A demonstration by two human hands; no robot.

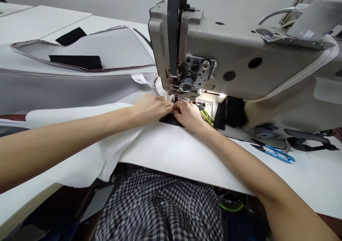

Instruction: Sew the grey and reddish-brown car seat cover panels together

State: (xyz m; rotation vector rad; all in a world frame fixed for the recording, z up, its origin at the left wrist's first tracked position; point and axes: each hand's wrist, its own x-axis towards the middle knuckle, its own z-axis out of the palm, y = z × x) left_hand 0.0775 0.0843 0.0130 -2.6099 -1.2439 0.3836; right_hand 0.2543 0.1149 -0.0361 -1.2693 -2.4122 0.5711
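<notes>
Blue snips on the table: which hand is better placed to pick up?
The right hand, probably: the blue snips lie to its right; the left hand is farther off, beyond the right arm.

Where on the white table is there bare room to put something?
The white table is bare between the white fabric and right forearm, and right of that forearm, on the near side of the blue snips. Crowded: the sewing machine, where left hand and right hand lie close on black material, and the left, with grey fabric.
</notes>
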